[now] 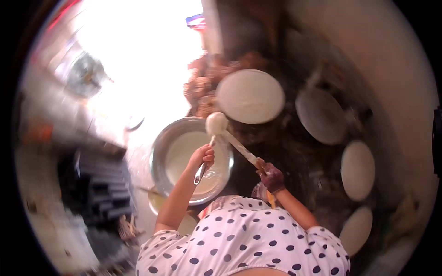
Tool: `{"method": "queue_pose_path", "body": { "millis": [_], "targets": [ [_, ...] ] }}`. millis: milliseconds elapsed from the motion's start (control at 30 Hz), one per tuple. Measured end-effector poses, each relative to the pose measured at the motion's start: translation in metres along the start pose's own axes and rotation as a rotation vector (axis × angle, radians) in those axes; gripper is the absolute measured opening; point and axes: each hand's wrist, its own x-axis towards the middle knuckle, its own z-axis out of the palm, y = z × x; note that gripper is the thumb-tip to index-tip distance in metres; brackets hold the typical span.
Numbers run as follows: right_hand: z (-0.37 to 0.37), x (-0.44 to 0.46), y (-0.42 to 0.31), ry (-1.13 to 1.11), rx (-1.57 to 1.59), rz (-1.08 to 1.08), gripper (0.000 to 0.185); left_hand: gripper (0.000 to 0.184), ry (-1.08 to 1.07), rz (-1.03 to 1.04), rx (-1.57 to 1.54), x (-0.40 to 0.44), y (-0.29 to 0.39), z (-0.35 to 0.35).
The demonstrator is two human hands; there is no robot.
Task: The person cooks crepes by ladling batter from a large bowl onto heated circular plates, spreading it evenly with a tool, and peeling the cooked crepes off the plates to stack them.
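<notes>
My left hand (202, 156) is wrapped round the handle of a ladle (216, 123), whose bowl is coated or filled with white batter. The ladle is over the upper right rim of a wide metal basin (159, 152) that holds creamy white batter (184, 154). My right hand (271, 176), in a dark purple glove, is closed on a long, pale flat stick (241, 148). The stick's far end meets the ladle bowl. Just beyond them lies a round white disc (251, 96).
More round pale discs stand at the right: one greyish (321, 116), one whiter (358, 170), one lower down (357, 231). Brown lumpy pieces (202, 87) lie behind the basin. A stack of dark ridged objects (103, 188) is at the left.
</notes>
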Motion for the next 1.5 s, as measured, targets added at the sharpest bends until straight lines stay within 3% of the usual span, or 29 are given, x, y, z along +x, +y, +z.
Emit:
{"method": "queue_pose_path", "body": {
  "millis": [100,167,200,300,367,400,433,500,567,633,700,767,833,900,933,967,1000,1033,1100,1133,1200,1233,1300,1333,1367,1400,1433,1467,1500],
  "targets": [
    [-0.032,-0.028,0.032,0.105,-0.041,0.137,0.048,0.033,-0.137,0.128,0.409,0.024,-0.027,0.056],
    [-0.052,-0.041,0.06,0.299,-0.071,0.124,0.048,0.04,-0.233,0.213,0.592,0.061,-0.061,0.086],
    [-0.052,-0.05,0.08,0.314,-0.08,0.16,0.048,0.038,-0.241,0.156,0.59,0.086,-0.075,0.108],
    [-0.019,-0.072,0.057,0.275,-0.121,0.514,0.05,0.032,-0.239,-0.409,-0.013,0.165,-0.044,0.109],
    [-0.045,-0.1,0.068,0.38,-0.196,0.439,0.047,0.031,-0.49,-0.675,-0.183,0.221,-0.039,0.145],
    [-0.056,-0.117,0.084,0.391,-0.204,0.454,0.047,0.029,-0.517,-0.561,0.105,0.223,-0.038,0.167],
    [-0.061,-0.143,0.106,0.41,-0.294,0.524,0.047,0.029,-0.513,-0.574,0.112,0.219,-0.043,0.19],
    [-0.045,-0.187,0.133,0.45,-0.461,0.643,0.045,0.023,-0.456,-0.002,0.832,0.198,-0.063,0.211],
    [-0.083,-0.153,0.117,0.578,-0.42,0.859,0.042,0.016,-0.502,-0.005,0.871,0.214,-0.077,0.224],
    [-0.124,-0.114,0.133,0.607,-0.437,0.744,0.039,0.012,-0.545,-0.023,0.913,0.244,-0.103,0.255],
    [-0.151,-0.078,0.176,0.725,-0.408,0.494,0.043,0.014,-0.578,-0.272,0.766,0.283,-0.14,0.297],
    [-0.167,-0.05,0.184,0.357,-0.477,0.751,0.049,0.014,-0.571,-0.282,0.735,0.315,-0.175,0.312],
    [-0.156,-0.059,0.203,0.281,-0.445,0.847,0.048,0.016,-0.564,-0.284,0.709,0.346,-0.197,0.309],
    [-0.138,-0.065,0.224,0.205,-0.419,0.919,0.048,0.014,-0.606,-0.116,0.851,0.375,-0.21,0.303],
    [-0.123,-0.07,0.234,0.52,-0.205,0.763,0.044,0.014,-0.6,-0.122,0.851,0.399,-0.217,0.296],
    [-0.112,-0.064,0.235,0.711,-0.074,0.741,0.04,0.018,-0.78,0.347,1.499,0.414,-0.216,0.294],
    [-0.101,-0.059,0.236,0.904,0.052,0.689,0.037,0.02,-0.867,0.585,1.823,0.425,-0.218,0.289],
    [-0.101,-0.036,0.228,0.902,0.055,0.693,0.037,0.022,-0.911,0.887,2.113,0.427,-0.215,0.289],
    [-0.117,0.019,0.213,0.301,0.051,1.182,0.04,0.017,-0.305,0.21,1.374,0.387,-0.202,0.312],
    [-0.107,0.037,0.225,0.298,0.056,1.186,0.04,0.017,-0.302,0.204,1.378,0.399,-0.201,0.305],
    [-0.086,0.063,0.264,0.605,0.321,1.077,0.043,0.029,-0.282,0.825,1.93,0.448,-0.204,0.293],
    [-0.084,0.06,0.263,0.603,0.324,1.086,0.043,0.029,-0.285,0.816,1.935,0.437,-0.192,0.296],
    [-0.093,0.047,0.267,0.501,0.346,1.109,0.045,0.031,-0.169,0.529,1.779,0.391,-0.157,0.322],
    [-0.061,0.037,0.284,0.736,0.574,1.043,0.044,0.034,-0.096,0.463,1.679,0.386,-0.146,0.323],
    [-0.028,0.026,0.303,0.965,0.793,0.935,0.042,0.034,-0.094,0.456,1.671,0.395,-0.137,0.31],
    [-0.007,0.023,0.312,1.044,0.76,0.824,0.042,0.038,-0.075,0.658,1.564,0.408,-0.133,0.288],
    [-0.019,0.04,0.295,0.926,0.602,0.98,0.041,0.043,-0.052,0.855,1.448,0.413,-0.131,0.271],
    [-0.034,0.059,0.274,0.787,0.447,1.121,0.041,0.043,-0.039,0.85,1.443,0.399,-0.125,0.271],
    [-0.05,0.076,0.273,0.774,0.448,1.117,0.041,0.044,-0.072,0.7,1.162,0.371,-0.113,0.28]
  ]
}}
